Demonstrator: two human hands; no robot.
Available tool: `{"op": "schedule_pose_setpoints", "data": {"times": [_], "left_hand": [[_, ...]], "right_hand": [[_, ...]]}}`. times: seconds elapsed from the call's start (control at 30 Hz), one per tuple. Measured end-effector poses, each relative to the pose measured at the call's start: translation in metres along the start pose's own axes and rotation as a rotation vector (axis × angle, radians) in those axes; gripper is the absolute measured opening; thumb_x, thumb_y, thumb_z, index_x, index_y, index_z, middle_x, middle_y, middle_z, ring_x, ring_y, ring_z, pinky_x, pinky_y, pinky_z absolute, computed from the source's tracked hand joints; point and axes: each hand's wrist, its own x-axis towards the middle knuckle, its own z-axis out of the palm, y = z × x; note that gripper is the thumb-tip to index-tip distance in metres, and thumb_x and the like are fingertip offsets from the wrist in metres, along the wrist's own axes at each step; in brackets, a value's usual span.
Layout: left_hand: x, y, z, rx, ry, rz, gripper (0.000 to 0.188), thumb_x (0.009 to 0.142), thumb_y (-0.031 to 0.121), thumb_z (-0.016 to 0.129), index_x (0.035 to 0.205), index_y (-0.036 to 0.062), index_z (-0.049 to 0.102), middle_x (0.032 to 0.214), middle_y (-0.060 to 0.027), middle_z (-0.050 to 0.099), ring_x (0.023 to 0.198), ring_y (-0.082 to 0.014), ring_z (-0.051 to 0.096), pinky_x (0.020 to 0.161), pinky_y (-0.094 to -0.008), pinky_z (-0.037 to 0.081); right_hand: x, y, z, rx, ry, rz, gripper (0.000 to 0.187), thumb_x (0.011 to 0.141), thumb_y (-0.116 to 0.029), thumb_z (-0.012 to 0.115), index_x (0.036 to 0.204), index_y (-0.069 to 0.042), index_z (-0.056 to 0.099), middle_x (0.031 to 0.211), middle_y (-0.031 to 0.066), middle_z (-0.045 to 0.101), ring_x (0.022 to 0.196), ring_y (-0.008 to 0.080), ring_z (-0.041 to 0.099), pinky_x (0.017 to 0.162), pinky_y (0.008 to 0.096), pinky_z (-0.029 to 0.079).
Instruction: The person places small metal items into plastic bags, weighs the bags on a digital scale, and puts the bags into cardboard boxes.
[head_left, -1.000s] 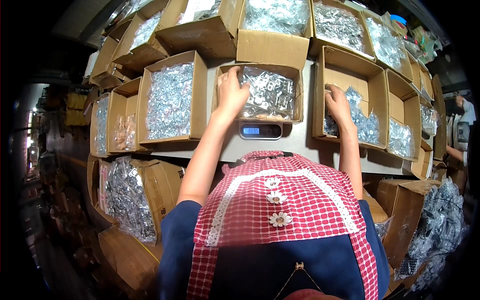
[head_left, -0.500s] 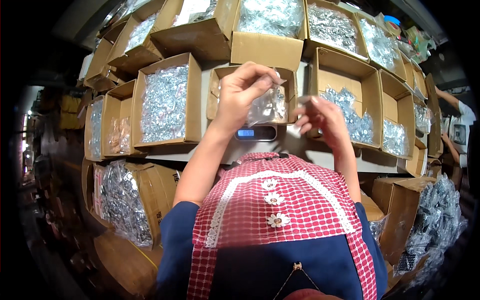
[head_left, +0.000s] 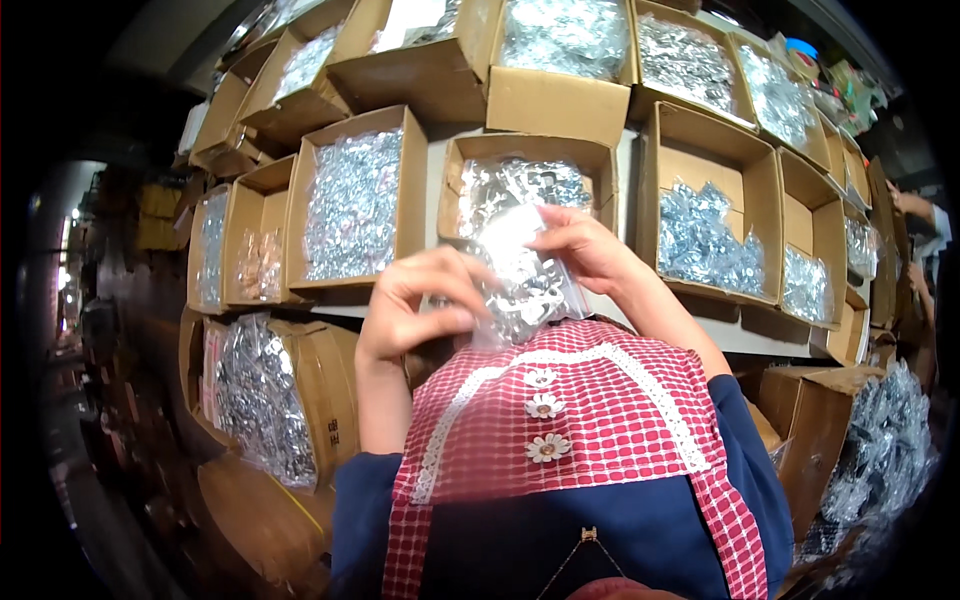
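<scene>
A clear plastic bag [head_left: 535,295] of shiny silver metal parts hangs in front of my apron. My right hand [head_left: 592,248] is closed on its upper right edge, thumb and fingers pinching the plastic. Beside the bag's left side is my left hand [head_left: 420,300], a little blurred, its fingers curved and apart from the thumb. Whether those fingertips touch the plastic is hard to see. Just beyond the hands stands a small cardboard box [head_left: 603,160] holding loose silver parts [head_left: 500,180]. The bag and hands hide the scale in front of that box.
Open cardboard boxes surround the work spot: a tall one [head_left: 415,190] with bagged silver parts at left, another [head_left: 715,150] at right, and more behind. Lower down, a carton [head_left: 335,390] stands at left and another [head_left: 800,420] at right. Another person's arm [head_left: 912,205] shows far right.
The bag has come toward me, from above the small box to my apron. My right hand has moved in and grips it; my left hand has lowered and released its top.
</scene>
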Motion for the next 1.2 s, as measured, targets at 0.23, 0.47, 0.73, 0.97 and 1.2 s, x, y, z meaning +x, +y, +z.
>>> {"op": "schedule_pose_setpoints", "data": {"times": [0.23,0.47,0.73,0.97,1.2], "left_hand": [[-0.036,-0.056,-0.007,-0.379,0.624,-0.247,0.046,0.087,0.014,0.059,0.130,-0.0025,0.051,0.122,-0.0115,0.058,0.113,-0.0174,0.054,0.096,-0.0331,0.043],[-0.024,-0.072,0.032,-1.157,0.511,-0.365,0.057,0.089,0.024,0.065,0.133,-0.0029,0.040,0.123,-0.0182,0.056,0.116,-0.0279,0.055,0.100,-0.0474,0.045],[-0.051,-0.101,0.018,-0.996,0.708,-0.278,0.050,0.077,0.015,0.067,0.121,-0.0036,0.051,0.107,-0.0147,0.063,0.096,-0.0265,0.063,0.084,-0.0405,0.055],[-0.081,-0.100,-0.018,-0.923,0.874,-0.085,0.045,0.073,-0.008,0.053,0.117,-0.0021,0.053,0.107,-0.0136,0.064,0.095,-0.0252,0.065,0.084,-0.0394,0.055],[-0.071,-0.110,-0.013,-1.065,0.864,-0.111,0.041,0.082,-0.009,0.052,0.122,0.0015,0.051,0.107,-0.0113,0.063,0.094,-0.0213,0.064,0.084,-0.0324,0.054]], "right_hand": [[-0.002,-0.013,0.018,-0.031,0.193,-0.088,0.035,0.085,0.000,0.059,0.120,0.004,0.052,0.106,0.0107,0.063,0.096,0.0177,0.063,0.084,0.0310,0.054],[0.002,-0.011,0.017,0.014,0.280,-0.096,0.032,0.085,-0.003,0.061,0.116,0.001,0.054,0.107,0.0101,0.064,0.097,0.0181,0.063,0.085,0.0324,0.053],[0.021,-0.039,-0.016,-0.416,0.270,-0.466,0.027,0.087,-0.005,0.055,0.111,0.003,0.061,0.107,0.0130,0.065,0.104,0.0225,0.062,0.095,0.0324,0.047],[0.059,-0.027,-0.075,-1.391,0.380,-0.466,0.042,0.079,-0.012,0.065,0.118,0.002,0.058,0.114,0.0177,0.063,0.107,0.0300,0.060,0.095,0.0377,0.046],[0.101,-0.017,-0.056,-2.089,0.253,-0.531,0.027,0.076,-0.011,0.060,0.099,0.003,0.057,0.099,0.0214,0.059,0.102,0.0400,0.052,0.090,0.0469,0.043]]}}
